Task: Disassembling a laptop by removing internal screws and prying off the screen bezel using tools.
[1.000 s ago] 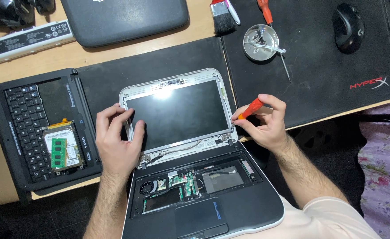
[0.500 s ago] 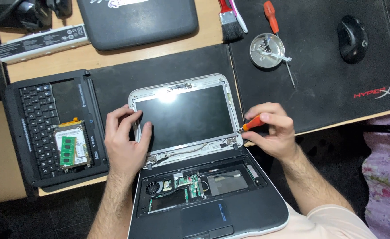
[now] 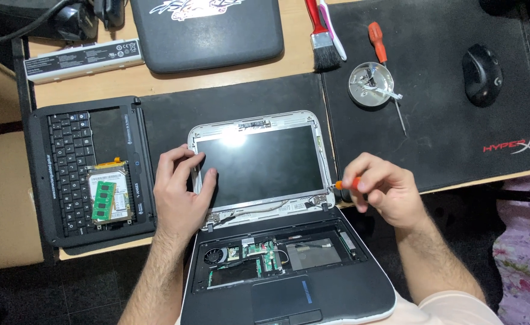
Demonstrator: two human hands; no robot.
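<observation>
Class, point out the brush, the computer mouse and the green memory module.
brush [image 3: 327, 57]: head view, on its dark bristles.
computer mouse [image 3: 482, 74]: head view, middle of its back.
green memory module [image 3: 103, 201]: head view, centre of the board.

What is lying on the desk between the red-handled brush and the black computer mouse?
In the head view, a round silver metal dish and a small orange-handled screwdriver lie between the red-handled brush and the black computer mouse.

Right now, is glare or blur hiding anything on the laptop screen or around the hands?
Head view: a bright glare spot sits on the laptop screen near its upper left, washing out a small patch; the rest reads dark and clear. The left hand and the right hand, holding an orange-handled screwdriver, look sharp, without obvious motion blur. The floor under the desk is deep in shadow.
</observation>
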